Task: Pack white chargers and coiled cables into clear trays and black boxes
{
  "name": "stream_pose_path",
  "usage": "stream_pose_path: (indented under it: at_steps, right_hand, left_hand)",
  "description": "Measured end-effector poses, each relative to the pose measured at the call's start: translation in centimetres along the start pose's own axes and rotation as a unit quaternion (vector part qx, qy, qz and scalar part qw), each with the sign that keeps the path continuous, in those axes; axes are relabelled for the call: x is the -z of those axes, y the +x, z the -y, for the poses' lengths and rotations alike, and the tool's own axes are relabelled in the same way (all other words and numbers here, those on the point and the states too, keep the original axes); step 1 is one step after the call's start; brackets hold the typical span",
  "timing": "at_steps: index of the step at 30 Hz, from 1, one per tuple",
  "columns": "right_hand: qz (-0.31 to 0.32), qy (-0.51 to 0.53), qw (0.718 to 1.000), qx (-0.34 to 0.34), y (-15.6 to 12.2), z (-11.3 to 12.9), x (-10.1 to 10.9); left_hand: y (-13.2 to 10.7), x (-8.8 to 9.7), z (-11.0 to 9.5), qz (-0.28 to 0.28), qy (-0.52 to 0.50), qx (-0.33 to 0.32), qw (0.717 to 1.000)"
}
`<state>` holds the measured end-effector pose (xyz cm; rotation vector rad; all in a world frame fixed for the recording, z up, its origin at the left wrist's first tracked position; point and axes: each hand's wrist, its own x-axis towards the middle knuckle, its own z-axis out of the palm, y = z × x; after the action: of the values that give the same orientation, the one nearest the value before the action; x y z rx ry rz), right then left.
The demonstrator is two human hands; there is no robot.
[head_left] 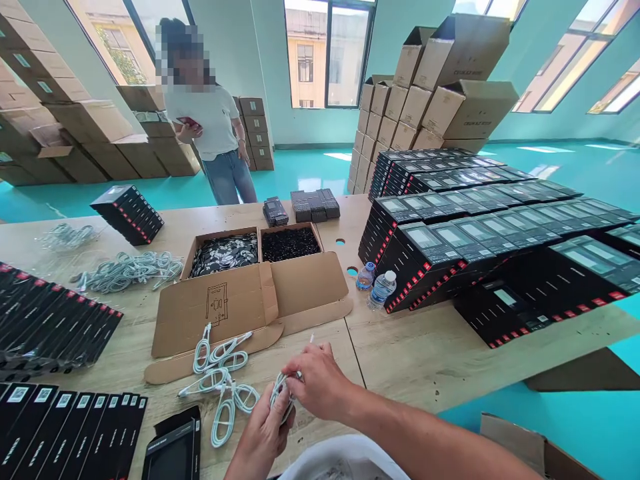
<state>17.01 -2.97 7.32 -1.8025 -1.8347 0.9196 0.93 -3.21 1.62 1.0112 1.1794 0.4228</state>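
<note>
A coiled white cable [280, 392] is between my two hands, close to the table's front edge. My left hand [267, 421] wraps round the coil from below. On its upper right side, the fingers of my right hand [316, 375] pinch the same cable, and a short white end sticks up behind them. Several more coiled white cables [223, 380] lie on the table just left of my hands, some overlapping a cardboard flap. Below them stands an opened black box [173, 448] with a dark panel. A white bag-lined bin [345, 460] is under my forearms.
Two open cartons hold silvery-black pieces [227, 253] and small black parts [290, 243]. A cable pile [133, 270] and rows of black boxes [45, 320] lie left. Two water bottles [383, 290] stand beside stacked black boxes [450, 247]. A person [210, 127] stands across the table.
</note>
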Motion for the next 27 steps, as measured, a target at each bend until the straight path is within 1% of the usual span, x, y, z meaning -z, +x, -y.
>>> stream_pose_path:
  at_steps: [4, 5, 7, 9, 10, 12, 14, 15, 16, 17, 18, 19, 21, 22, 23, 24, 25, 27]
  right_hand:
    - [-0.045, -0.053, 0.996, 0.054, 0.0, -0.4, 0.7]
    - [-0.043, -0.064, 0.995, 0.070, 0.1, -0.5, 1.1]
    - [-0.019, -0.064, 0.993, 0.099, 0.5, -0.8, 1.9]
    - [-0.005, -0.040, 0.992, 0.116, 0.8, -1.1, 2.6]
    - [-0.012, -0.025, 0.993, 0.117, 0.9, -1.3, 2.8]
    - [-0.055, -0.006, 0.992, 0.113, 1.0, -1.6, 2.7]
    - [-0.114, 0.019, 0.988, 0.098, 1.1, -1.9, 1.9]
    - [-0.145, 0.049, 0.985, 0.078, 1.1, -2.0, 1.3]
    - [-0.172, 0.101, 0.979, 0.049, 1.1, -2.1, 0.7]
    - [-0.189, 0.176, 0.966, 0.013, 1.1, -2.3, 0.1]
    - [-0.187, 0.271, 0.944, -0.023, 1.1, -2.4, -0.4]
    - [-0.163, 0.375, 0.911, -0.054, 1.1, -2.5, -1.0]
    - [-0.062, 0.558, 0.823, -0.080, 1.0, -2.5, -1.8]
    - [-0.006, 0.618, 0.782, -0.082, 1.1, -2.4, -2.2]
    - [0.035, 0.656, 0.749, -0.083, 1.2, -2.3, -2.5]
    - [0.055, 0.680, 0.726, -0.086, 1.3, -2.2, -2.7]
    - [0.052, 0.695, 0.711, -0.092, 1.5, -2.1, -2.8]
    - [0.002, 0.719, 0.687, -0.110, 2.1, -2.0, -2.8]
  left_hand:
    - [0.2, -0.3, -0.1, 0.001, -0.025, -0.001, 1.000]
    - [0.1, -0.3, -0.1, -0.002, -0.028, 0.007, 1.000]
    - [-0.1, -0.2, -0.2, -0.007, -0.042, 0.019, 0.999]
    - [-0.4, -0.2, -0.3, 0.001, -0.061, 0.022, 0.998]
    - [-0.5, -0.1, -0.4, 0.009, -0.069, 0.022, 0.997]
    - [-0.7, -0.1, -0.7, 0.026, -0.081, 0.015, 0.996]
    - [-1.0, -0.1, -1.4, 0.034, -0.091, 0.002, 0.995]
    - [-1.1, -0.2, -1.8, 0.033, -0.099, -0.006, 0.995]
    - [-1.3, -0.3, -2.2, 0.029, -0.110, -0.014, 0.993]
    - [-1.4, -0.5, -2.7, 0.022, -0.123, -0.025, 0.992]
    - [-1.5, -0.7, -3.0, 0.012, -0.139, -0.033, 0.990]
    - [-1.5, -1.1, -3.3, 0.002, -0.155, -0.038, 0.987]
    - [-1.4, -1.8, -3.6, -0.013, -0.179, -0.039, 0.983]
    - [-1.3, -2.3, -3.6, -0.015, -0.184, -0.034, 0.982]
    - [-1.1, -2.7, -3.5, -0.012, -0.185, -0.028, 0.982]
    - [-0.9, -3.1, -3.4, -0.009, -0.184, -0.024, 0.983]
    - [-0.6, -3.4, -3.3, -0.006, -0.182, -0.025, 0.983]
    - [-0.1, -3.5, -2.9, 0.005, -0.177, -0.028, 0.984]
